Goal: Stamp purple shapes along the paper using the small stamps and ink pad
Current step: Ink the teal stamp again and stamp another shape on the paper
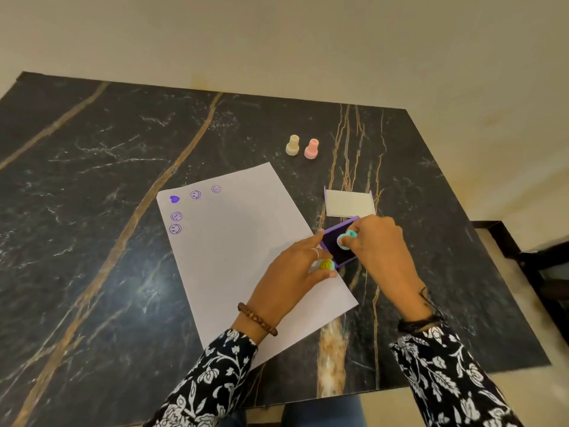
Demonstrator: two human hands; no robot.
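A white paper [246, 251] lies on the dark marble table [92, 180], with several purple stamped shapes [184, 208] near its top left corner. The purple ink pad [334, 246] sits at the paper's right edge, its dark surface tilted toward me. My right hand [381, 248] pinches a teal stamp [344, 241] and presses it onto the pad. My left hand [292, 275] holds the pad's near corner between index finger and thumb, with a yellow-green stamp [327, 265] in its fingers.
A cream stamp [292, 145] and a pink stamp [311, 148] stand upright behind the paper. The pad's white lid [349, 203] lies just beyond the pad. The table's right edge drops off next to a dark frame [523, 257].
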